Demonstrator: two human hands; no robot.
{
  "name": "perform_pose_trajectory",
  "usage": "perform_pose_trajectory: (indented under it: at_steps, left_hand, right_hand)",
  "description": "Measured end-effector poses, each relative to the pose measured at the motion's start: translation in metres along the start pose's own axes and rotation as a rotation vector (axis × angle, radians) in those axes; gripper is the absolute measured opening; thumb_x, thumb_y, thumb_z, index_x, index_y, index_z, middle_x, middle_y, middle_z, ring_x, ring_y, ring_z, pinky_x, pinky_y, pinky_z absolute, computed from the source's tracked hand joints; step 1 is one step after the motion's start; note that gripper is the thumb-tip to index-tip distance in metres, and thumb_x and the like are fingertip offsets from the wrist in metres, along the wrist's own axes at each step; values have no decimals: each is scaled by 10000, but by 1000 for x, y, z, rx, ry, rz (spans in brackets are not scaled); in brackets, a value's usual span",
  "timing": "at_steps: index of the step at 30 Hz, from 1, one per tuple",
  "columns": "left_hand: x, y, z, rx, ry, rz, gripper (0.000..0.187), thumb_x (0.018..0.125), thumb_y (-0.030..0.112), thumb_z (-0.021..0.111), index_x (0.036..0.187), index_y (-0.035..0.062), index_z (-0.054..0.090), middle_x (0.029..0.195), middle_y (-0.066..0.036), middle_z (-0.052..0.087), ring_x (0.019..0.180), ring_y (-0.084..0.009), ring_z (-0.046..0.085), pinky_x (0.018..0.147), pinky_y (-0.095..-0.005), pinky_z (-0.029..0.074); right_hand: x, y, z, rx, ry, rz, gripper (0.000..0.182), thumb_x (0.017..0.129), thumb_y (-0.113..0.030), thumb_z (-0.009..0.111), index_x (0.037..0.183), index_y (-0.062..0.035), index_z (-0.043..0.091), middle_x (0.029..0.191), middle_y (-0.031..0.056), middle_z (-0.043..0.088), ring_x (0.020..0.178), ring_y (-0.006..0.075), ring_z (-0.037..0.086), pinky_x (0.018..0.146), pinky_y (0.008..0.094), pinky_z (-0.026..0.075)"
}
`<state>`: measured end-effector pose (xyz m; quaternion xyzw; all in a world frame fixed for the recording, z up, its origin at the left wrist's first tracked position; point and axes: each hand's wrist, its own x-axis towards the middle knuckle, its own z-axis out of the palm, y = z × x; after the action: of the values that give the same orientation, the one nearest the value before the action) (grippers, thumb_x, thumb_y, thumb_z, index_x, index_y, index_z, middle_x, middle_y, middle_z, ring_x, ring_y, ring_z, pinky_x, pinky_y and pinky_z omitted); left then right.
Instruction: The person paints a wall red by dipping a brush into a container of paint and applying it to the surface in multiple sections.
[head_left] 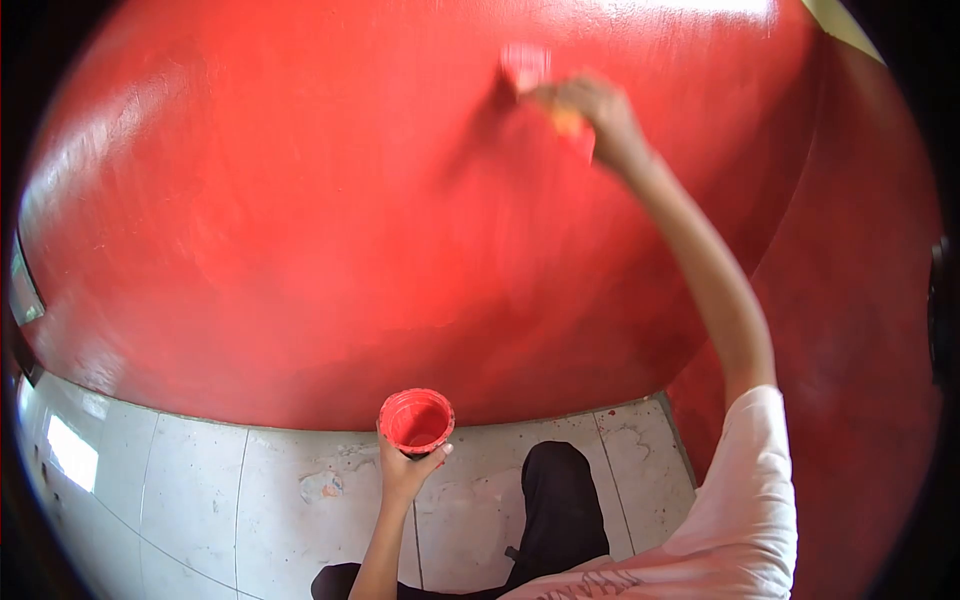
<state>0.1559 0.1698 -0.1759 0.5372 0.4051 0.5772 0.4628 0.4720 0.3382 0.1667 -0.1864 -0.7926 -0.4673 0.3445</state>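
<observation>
A paintbrush with red bristles touches or nearly touches the glossy red wall. My right hand is closed round its handle, which shows some yellow; motion blurs both. Low in the view, my left hand grips a small round cup from below and the side, the thumb on its right. The cup is upright, red inside and at the rim, with red paint in it.
The white tiled floor meets the wall's lower edge and bears paint spots. My dark-trousered knee stands right of the cup. Another red wall surface adjoins on the right.
</observation>
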Motion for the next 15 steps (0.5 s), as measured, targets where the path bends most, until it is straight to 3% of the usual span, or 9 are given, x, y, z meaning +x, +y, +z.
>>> perform_pose_trajectory:
  at_steps: [1,3,7,11,14,15]
  left_hand:
    - [1,-5,-3,51,-3,56,790,621,146,866,1254,13,412,1172,-113,539,1087,-237,551,940,-375,442]
    - [5,-21,-8,153,-6,173,789,623,153,869,1253,14,414,1174,-111,535,1092,-239,546,950,-378,437]
    - [4,-17,-7,150,-10,162,789,622,154,872,1252,15,417,1199,-116,530,1117,-243,540,966,-382,430]
    - [5,-13,-8,164,-15,154,792,621,150,872,1254,14,416,1222,-125,529,1141,-244,536,972,-386,429]
    - [3,-7,-7,168,-21,127,797,619,147,871,1257,15,413,1225,-128,531,1145,-245,536,973,-389,429]
    - [3,-5,-6,169,-19,117,799,617,145,871,1259,15,412,1225,-128,532,1144,-246,537,973,-390,429]
  right_hand:
    - [-31,-28,18,-71,30,-54,295,741,-56,682,1004,-188,697,884,-7,675,796,175,637,617,330,532]
    - [-100,-91,46,116,56,28,281,744,-98,710,1013,-169,670,877,-12,658,694,178,602,536,314,522]
    - [-214,-193,56,285,-406,217,312,766,-119,707,1059,-219,671,962,-28,662,702,164,601,518,289,528]
    - [-200,-179,58,506,-282,226,367,779,-114,696,1132,-213,676,1053,-6,680,778,183,636,586,309,547]
    - [-113,-91,39,305,-193,96,216,847,-109,663,1051,-157,715,991,43,709,773,225,663,677,320,555]
    - [-84,-62,35,395,-71,199,153,873,-101,639,1002,-111,720,951,71,717,799,254,678,735,319,556]
